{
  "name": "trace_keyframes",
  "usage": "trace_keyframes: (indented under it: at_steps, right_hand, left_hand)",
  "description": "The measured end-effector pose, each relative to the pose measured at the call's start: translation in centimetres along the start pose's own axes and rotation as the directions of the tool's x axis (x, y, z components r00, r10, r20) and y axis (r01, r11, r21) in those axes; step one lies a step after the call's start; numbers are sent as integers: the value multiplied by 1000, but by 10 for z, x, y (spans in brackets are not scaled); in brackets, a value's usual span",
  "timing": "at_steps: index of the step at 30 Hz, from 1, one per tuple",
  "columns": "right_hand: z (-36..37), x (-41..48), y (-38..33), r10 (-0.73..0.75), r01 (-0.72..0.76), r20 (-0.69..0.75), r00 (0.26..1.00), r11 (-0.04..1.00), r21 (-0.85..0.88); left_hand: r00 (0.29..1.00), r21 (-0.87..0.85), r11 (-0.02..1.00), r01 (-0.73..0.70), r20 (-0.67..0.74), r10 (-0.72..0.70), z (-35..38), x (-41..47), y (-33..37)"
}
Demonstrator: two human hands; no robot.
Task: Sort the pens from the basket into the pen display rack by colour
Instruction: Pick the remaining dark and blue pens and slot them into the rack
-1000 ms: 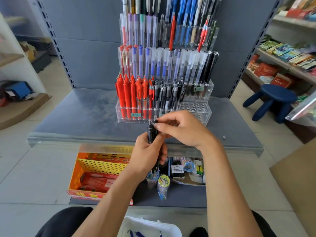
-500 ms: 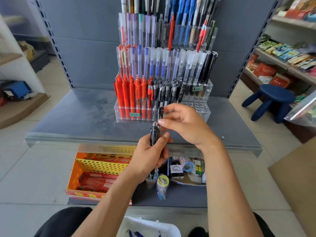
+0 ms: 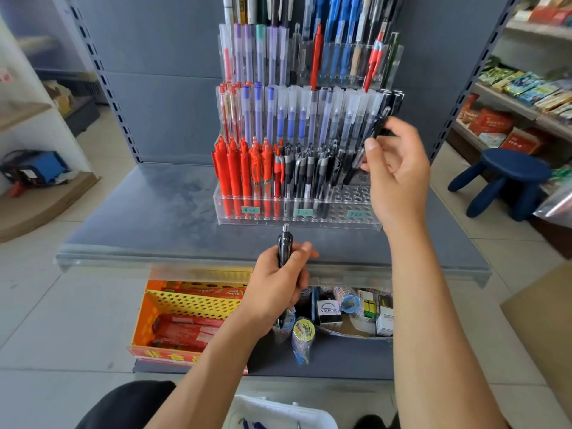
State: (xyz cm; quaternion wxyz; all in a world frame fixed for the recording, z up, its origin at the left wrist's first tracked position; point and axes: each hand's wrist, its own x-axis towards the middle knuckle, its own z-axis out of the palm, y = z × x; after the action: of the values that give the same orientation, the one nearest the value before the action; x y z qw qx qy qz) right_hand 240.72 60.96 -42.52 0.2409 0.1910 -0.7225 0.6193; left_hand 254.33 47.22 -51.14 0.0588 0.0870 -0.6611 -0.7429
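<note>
R hand (image 3: pixel 397 171) raised pen (image 3: pixel 377 126) to rack (image 3: pixel 340 217), blue stool (image 3: pixel 513 165) beyond

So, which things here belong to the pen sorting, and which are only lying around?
For the job:
right hand pinching a black pen
left hand gripping a spare black pen, maybe several
pen display rack
white basket

Only lying about:
blue stool
orange box
tape rolls
</note>
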Motion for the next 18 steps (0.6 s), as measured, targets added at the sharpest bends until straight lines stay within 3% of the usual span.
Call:
trace_keyframes:
  at_steps: [10, 18]
  right_hand:
    - [18, -8, 15, 58, -40, 114, 992, 987, -156]
    - [19, -5, 16, 100, -84, 66, 993, 973, -213]
  left_hand:
    - [1000, 20, 1000, 11, -4, -11, 0, 1, -1]
    - [1000, 28, 999, 21, -3, -21, -1, -1, 0]
